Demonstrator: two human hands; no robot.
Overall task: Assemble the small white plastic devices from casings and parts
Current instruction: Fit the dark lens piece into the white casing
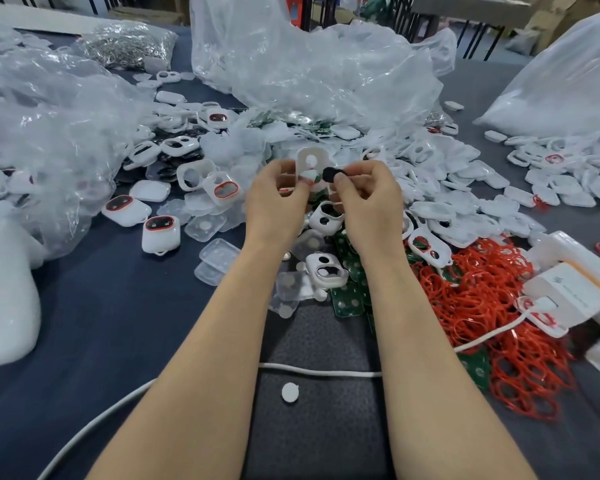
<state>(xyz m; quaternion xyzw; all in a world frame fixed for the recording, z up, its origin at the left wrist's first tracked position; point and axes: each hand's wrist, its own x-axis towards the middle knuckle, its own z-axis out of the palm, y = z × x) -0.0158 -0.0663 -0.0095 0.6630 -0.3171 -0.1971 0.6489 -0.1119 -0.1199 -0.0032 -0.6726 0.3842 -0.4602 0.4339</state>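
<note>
I see my left hand (280, 194) pinching a white casing (310, 161); my right hand (368, 192) pinches a black part (330, 175) just beside the casing.

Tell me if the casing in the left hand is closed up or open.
Open: the casing shows its inside, uncovered, while the right hand pinches a black part beside it.

A small assembly workshop: heaped white casings (440, 168), red rings (482, 299) and bulk plastic bags (309, 64) cover the table (118, 323).
</note>
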